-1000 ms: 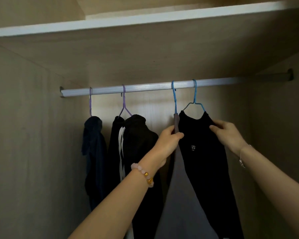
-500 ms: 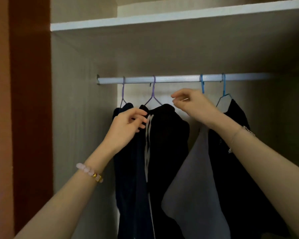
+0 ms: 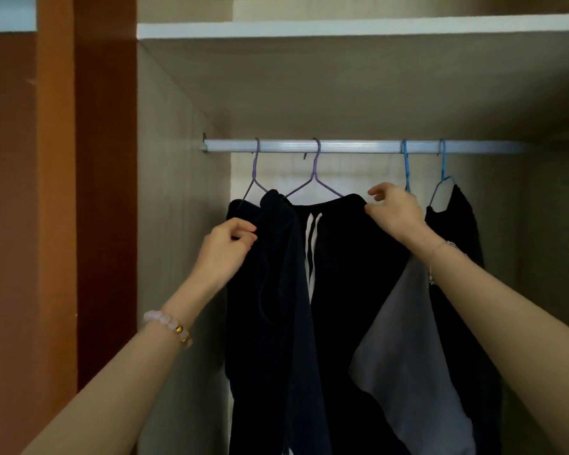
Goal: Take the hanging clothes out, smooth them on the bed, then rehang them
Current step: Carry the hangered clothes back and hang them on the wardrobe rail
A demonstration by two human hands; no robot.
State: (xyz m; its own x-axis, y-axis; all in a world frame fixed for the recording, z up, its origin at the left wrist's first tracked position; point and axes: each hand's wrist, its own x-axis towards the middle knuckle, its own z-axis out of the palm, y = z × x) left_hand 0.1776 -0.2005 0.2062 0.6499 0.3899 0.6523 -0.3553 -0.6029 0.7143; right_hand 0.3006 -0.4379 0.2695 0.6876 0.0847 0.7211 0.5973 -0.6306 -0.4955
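Note:
Several dark garments hang from a white rail [image 3: 358, 147] inside the wardrobe. A navy garment [image 3: 276, 290] hangs on the leftmost purple hanger [image 3: 255, 178]. Beside it, black trousers with white stripes [image 3: 342, 274] hang on a second purple hanger [image 3: 314, 182]. A grey garment [image 3: 404, 356] hangs from a blue hanger [image 3: 405, 169], and a black garment [image 3: 457, 231] from another blue hanger [image 3: 442, 178]. My left hand [image 3: 227, 247] pinches the navy garment near its top. My right hand [image 3: 395, 208] pinches the top right edge of the striped trousers.
The wardrobe's left wall [image 3: 178, 224] stands close to the navy garment. A white shelf [image 3: 342, 27] runs above the rail. A brown wooden panel [image 3: 79, 192] fills the left of the view.
Both hands have left the black garment on the right and moved left. The left hand now holds the navy garment and the right hand holds the striped trousers. The view has swung left.

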